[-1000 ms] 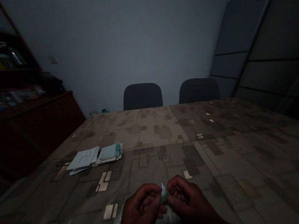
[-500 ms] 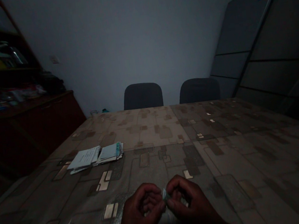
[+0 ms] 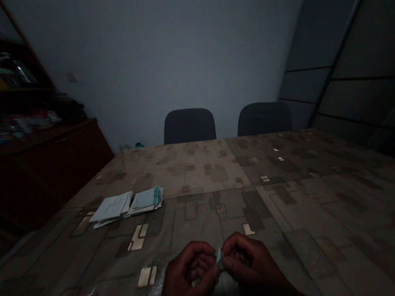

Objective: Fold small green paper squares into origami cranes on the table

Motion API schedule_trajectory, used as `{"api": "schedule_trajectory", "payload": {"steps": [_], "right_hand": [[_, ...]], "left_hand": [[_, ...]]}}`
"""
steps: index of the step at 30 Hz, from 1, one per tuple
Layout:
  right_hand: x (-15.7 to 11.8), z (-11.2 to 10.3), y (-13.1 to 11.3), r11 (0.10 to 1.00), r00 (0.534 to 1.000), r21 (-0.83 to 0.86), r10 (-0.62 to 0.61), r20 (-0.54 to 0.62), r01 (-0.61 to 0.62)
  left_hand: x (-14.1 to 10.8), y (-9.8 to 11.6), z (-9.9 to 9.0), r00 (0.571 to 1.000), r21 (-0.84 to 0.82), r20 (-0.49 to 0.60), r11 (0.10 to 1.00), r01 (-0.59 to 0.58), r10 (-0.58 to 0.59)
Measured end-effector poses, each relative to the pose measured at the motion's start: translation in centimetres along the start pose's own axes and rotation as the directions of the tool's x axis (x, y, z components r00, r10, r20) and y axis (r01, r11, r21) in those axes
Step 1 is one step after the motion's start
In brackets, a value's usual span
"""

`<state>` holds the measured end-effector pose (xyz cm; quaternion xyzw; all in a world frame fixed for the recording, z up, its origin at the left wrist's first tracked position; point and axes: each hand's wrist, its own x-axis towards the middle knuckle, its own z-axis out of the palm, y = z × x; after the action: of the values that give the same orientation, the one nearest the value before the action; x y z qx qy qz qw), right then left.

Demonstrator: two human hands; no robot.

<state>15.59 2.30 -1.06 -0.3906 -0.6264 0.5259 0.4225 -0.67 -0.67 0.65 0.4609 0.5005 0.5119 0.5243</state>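
Low in the middle of the head view, my left hand and my right hand meet over the near part of the table. Between their fingertips they pinch a small, pale greenish folded piece, which looks like paper. Both hands have their fingers curled, thumbs and forefingers on the piece. Most of it is hidden by the fingers. Farther off to the left lie a stack of white printed papers and, right beside it, a stack with a teal-edged sheet on top.
A patterned cloth covers the table. Two dark chairs stand at its far edge, before a plain wall. On the left is a dark red cabinet with cluttered shelves; grey panels stand on the right.
The pale piece now shows as a slightly longer, tilted strip between the fingertips. My right fingers have shifted a little and curl closer. The stacks of paper lie as before.
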Motion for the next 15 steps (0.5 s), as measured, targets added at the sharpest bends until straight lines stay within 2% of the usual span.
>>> {"api": "schedule_trajectory", "payload": {"steps": [7, 10, 15], "right_hand": [[0.10, -0.21, 0.81, 0.974, 0.997, 0.222, 0.016, 0.082, -0.034], [0.15, -0.21, 1.03, 0.967, 0.994, 0.250, 0.027, 0.106, -0.052], [0.15, -0.17, 0.93, 0.964, 0.992, 0.251, 0.059, 0.109, -0.085]], "left_hand": [[-0.16, 0.35, -0.14, 0.994, -0.102, 0.082, 0.992, 0.077, -0.068], [-0.08, 0.15, -0.21, 0.990, -0.164, 0.103, 0.980, 0.112, -0.096], [0.28, -0.56, -0.38, 0.986, -0.182, 0.151, 0.979, 0.095, -0.067]]}}
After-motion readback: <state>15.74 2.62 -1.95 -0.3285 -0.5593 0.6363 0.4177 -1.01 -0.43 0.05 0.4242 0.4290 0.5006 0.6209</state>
